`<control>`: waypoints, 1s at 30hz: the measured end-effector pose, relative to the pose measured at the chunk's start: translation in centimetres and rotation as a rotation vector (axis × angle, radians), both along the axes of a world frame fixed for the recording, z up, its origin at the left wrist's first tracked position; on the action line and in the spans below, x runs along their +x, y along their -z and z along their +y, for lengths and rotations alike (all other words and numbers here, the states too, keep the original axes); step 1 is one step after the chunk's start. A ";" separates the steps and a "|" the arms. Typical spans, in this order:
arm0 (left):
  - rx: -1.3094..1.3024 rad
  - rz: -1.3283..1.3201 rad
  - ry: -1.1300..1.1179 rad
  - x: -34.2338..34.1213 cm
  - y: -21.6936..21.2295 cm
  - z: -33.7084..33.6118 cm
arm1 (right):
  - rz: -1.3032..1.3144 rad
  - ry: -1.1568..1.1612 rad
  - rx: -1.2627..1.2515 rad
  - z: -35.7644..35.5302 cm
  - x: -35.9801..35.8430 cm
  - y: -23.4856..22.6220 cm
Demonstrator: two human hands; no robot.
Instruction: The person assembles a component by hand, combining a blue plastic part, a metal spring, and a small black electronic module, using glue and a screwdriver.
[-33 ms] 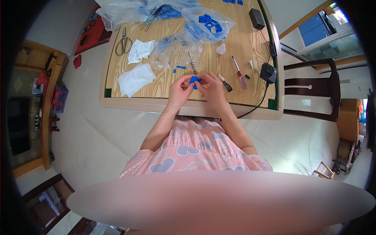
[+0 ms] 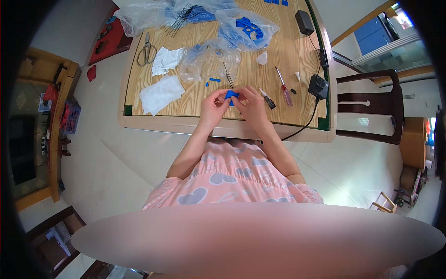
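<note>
Nothing visibly shifted since the earlier frame: same pose, same layout. Left of the small blue part (image 2: 231, 95), well apart: scissors (image 2: 147, 49) and a white cloth (image 2: 161, 94) lying flat on the table (image 2: 186, 122). Just left of the part, touching it: left hand (image 2: 213, 106), fingertips pressed together in a pinch on its left side. The part itself raised slightly above the near edge of the table, between both hands. Beyond the part, near: a dark coiled spring (image 2: 228, 76) and a crumpled clear bag (image 2: 209, 58). Just right of the part: right hand (image 2: 251, 104), thumb and forefinger pinching the other side. Farther right: a red-handled screwdriver (image 2: 283, 86), then a black adapter (image 2: 319, 86). Probably best done by keeping both pinches firm and staying over the table, so anything dropped lands there and not on the floor.
</note>
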State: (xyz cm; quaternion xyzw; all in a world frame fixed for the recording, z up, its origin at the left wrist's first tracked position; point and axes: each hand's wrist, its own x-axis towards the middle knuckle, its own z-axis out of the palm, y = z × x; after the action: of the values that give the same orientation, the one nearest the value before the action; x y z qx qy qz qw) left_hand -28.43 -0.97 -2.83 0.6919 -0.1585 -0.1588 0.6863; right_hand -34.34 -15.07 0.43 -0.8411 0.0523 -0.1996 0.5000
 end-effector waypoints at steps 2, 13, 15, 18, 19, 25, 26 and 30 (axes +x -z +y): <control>-0.018 0.003 0.012 0.2 0.5 0.2 | 0.014 -0.015 0.063 -0.2 0.1 0.2; -0.085 -0.068 0.025 0.1 -0.3 0.4 | -0.009 -0.050 0.055 -0.4 0.1 -0.3; -0.081 -0.106 0.026 0.2 -0.5 0.4 | -0.011 -0.041 0.043 -0.3 0.2 -0.3; -0.134 -0.113 0.013 0.3 -0.2 0.6 | -0.012 -0.053 0.057 -0.1 0.2 -0.7; -0.133 -0.112 0.012 0.4 -0.2 0.6 | -0.011 -0.054 0.057 0.0 0.2 -0.6; -0.119 -0.146 0.027 0.4 -0.7 0.7 | -0.032 -0.041 0.200 0.0 0.1 0.4; -0.125 -0.145 0.028 0.4 -0.7 0.8 | -0.023 -0.042 0.156 0.1 0.0 0.2; -0.152 -0.135 0.034 0.4 -0.5 0.8 | -0.017 -0.052 0.079 -0.1 -0.1 -0.4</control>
State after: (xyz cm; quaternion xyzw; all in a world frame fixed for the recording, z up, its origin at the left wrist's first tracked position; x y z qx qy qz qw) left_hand -28.04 -0.19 -2.37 0.6441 -0.2280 -0.1109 0.7217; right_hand -34.46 -15.14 0.83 -0.8200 0.0337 -0.1915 0.5383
